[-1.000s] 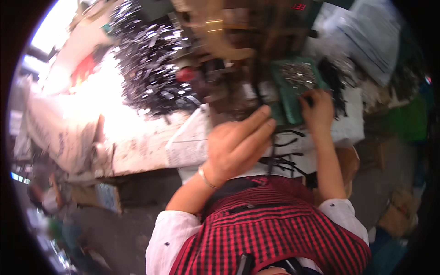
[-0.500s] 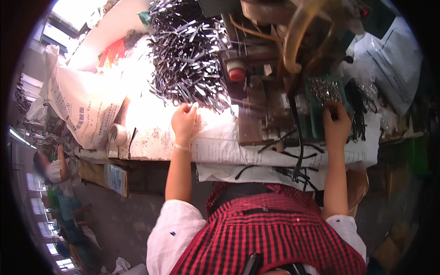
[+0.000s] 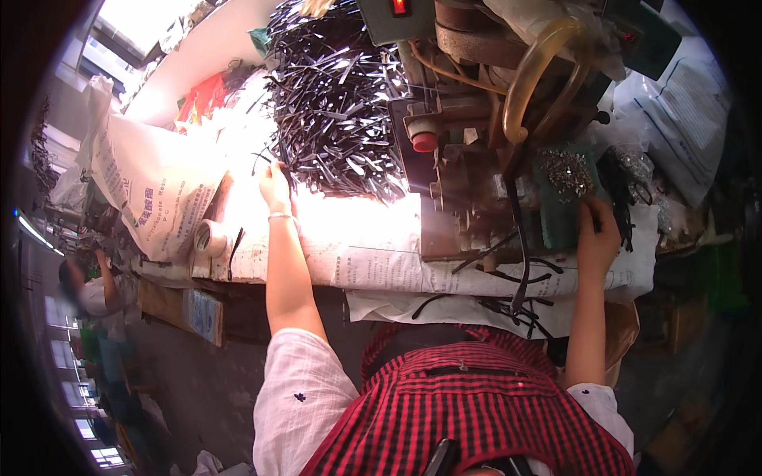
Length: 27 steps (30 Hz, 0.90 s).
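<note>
Left hand (image 3: 275, 184) is reaching out to the near edge of one big heap of dark metal strips (image 3: 333, 95), too many to count; fingertips are touching the strips at the heap's lower left, but whether the fingers are closing on one cannot be told. One thin bracelet (image 3: 279, 215) is sitting on that wrist. Right hand (image 3: 597, 232) is resting at the right side of one green tray (image 3: 565, 198) holding a pile of small shiny metal bits, uncountable; the fingers are curling at the tray's edge, grip unclear. Between the two hands one machine (image 3: 468, 119) is standing on the bench, carrying one red knob (image 3: 425, 142) and one curved yellowish hose (image 3: 540, 71). Printed paper sheets (image 3: 357, 254) are covering the bench top, with several loose dark strips lying near its front edge. One tape roll (image 3: 209, 236) is lying left of the left forearm, just beside one printed white sack (image 3: 151, 190). One other person (image 3: 87, 293) is sitting far left, blurred.
</note>
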Tool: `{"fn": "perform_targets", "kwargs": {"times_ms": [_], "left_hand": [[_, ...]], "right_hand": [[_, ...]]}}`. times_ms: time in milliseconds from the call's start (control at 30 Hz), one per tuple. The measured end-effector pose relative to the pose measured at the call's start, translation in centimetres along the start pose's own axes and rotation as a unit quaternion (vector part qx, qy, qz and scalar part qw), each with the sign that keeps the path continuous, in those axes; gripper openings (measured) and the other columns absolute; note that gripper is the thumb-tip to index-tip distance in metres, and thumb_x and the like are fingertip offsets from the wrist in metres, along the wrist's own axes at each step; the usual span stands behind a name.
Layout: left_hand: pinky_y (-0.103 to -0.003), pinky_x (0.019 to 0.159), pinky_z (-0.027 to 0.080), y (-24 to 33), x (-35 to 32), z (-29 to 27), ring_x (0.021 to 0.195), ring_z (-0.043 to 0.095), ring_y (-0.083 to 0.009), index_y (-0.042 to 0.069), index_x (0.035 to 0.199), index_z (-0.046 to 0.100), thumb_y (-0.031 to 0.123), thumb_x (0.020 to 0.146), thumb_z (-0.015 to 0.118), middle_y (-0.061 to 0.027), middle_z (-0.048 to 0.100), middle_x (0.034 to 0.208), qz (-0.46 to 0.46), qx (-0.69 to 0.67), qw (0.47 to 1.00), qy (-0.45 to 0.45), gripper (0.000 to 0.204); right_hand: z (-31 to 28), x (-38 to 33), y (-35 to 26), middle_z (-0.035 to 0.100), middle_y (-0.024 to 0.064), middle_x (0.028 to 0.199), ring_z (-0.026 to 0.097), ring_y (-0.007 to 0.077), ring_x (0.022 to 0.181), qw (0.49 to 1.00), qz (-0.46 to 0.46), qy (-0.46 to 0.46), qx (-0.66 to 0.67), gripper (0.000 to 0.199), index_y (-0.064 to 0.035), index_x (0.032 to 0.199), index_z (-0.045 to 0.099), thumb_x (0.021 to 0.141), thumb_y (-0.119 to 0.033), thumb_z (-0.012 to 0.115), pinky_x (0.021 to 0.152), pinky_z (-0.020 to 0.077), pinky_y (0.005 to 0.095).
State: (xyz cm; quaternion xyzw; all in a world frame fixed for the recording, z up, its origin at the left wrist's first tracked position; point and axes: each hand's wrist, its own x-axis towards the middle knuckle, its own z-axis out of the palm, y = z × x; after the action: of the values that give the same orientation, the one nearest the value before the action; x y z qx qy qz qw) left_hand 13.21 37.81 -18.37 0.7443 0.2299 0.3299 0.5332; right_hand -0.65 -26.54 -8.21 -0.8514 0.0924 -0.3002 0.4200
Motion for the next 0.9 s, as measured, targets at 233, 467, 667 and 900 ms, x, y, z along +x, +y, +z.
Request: {"fn": "perform_targets", "kwargs": {"times_ms": [233, 467, 667, 900], "left_hand": [[-0.025, 0.072, 0.045, 8.2, -9.7, -1.9, 0.080, 0.056, -0.0093, -0.001, 0.110, 0.075, 0.016, 0.099, 0.061, -0.0028, 0.068, 0.097, 0.072, -0.002, 0.993, 0.089, 0.024], [-0.023, 0.063, 0.047, 17.6, -19.6, 4.3, 0.074, 0.066, -0.0126, 0.004, 0.098, 0.060, 0.005, 0.097, 0.065, -0.0093, 0.072, 0.093, 0.029, -0.190, 0.976, -0.104, 0.005], [-0.025, 0.060, 0.052, 24.3, -25.3, 5.4, 0.070, 0.070, -0.0179, -0.004, 0.102, 0.060, 0.009, 0.102, 0.057, -0.0166, 0.073, 0.086, 0.121, -0.275, 0.943, -0.142, 0.013], [-0.029, 0.057, 0.051, 31.4, -30.3, 6.1, 0.068, 0.065, -0.0197, 0.000, 0.099, 0.068, -0.001, 0.076, 0.081, -0.0173, 0.071, 0.102, 0.581, -0.031, 0.772, -0.256, 0.027]], "right_hand": [[-2.9, -2.3, -3.1, 0.073, 0.0063, 0.102, 0.066, 0.0144, 0.094, 0.993, 0.024, -0.016, 0.112, 0.017, -0.0017, 0.108, 0.073, 0.093, -0.001, 0.067, 0.087, 0.0495, 0.0273], [5.0, 1.1, -11.2, 0.072, 0.0101, 0.099, 0.070, 0.0208, 0.092, 0.958, -0.056, -0.062, 0.275, 0.022, -0.0019, 0.105, 0.071, 0.082, -0.002, 0.074, 0.082, 0.0532, 0.0304], [4.6, -0.1, -12.6, 0.069, 0.0084, 0.112, 0.068, 0.0149, 0.099, 0.905, 0.043, -0.114, 0.407, 0.044, -0.0007, 0.125, 0.059, 0.084, 0.000, 0.074, 0.088, 0.0529, 0.0276], [1.0, -1.0, -16.0, 0.059, 0.0133, 0.135, 0.058, 0.0200, 0.123, 0.886, 0.015, -0.222, 0.408, 0.061, 0.0031, 0.144, 0.041, 0.086, 0.007, 0.061, 0.106, 0.0442, 0.0340]]}}
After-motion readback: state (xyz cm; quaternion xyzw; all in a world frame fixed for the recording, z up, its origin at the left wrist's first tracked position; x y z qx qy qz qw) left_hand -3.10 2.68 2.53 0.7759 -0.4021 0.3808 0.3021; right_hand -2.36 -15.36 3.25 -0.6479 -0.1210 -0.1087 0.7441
